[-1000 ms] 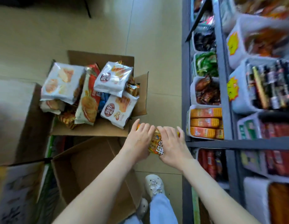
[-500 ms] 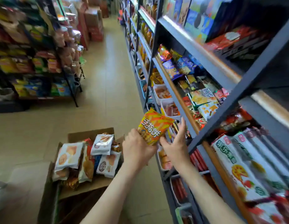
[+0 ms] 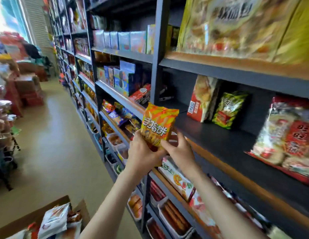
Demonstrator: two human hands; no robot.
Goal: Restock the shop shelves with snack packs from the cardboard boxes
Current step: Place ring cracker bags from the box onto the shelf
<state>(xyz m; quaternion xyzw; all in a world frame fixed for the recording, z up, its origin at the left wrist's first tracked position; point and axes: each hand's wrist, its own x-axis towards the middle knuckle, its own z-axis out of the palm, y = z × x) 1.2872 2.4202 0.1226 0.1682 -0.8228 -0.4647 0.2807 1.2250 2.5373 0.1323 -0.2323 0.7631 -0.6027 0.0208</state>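
An orange and yellow snack pack [image 3: 158,125] is held upright in front of the dark shelf board [image 3: 219,140]. My left hand [image 3: 143,154] grips its lower left side. My right hand [image 3: 179,149] holds its lower right edge from below. The pack sits at the shelf's front left corner, just outside the edge. At the bottom left, an open cardboard box [image 3: 29,219] holds more snack packs [image 3: 53,219] in white wrappers.
On that shelf stand a red and white bag [image 3: 202,99], a green bag [image 3: 229,109] and red-white packs [image 3: 288,135] to the right. A dark upright post [image 3: 156,66] rises beside the pack. Fuller shelves run down the aisle; stacked goods line the left.
Both hands have lifted the orange pack from low over the boxes up to the dark shelf. The view swung up from the floor to the shelves.
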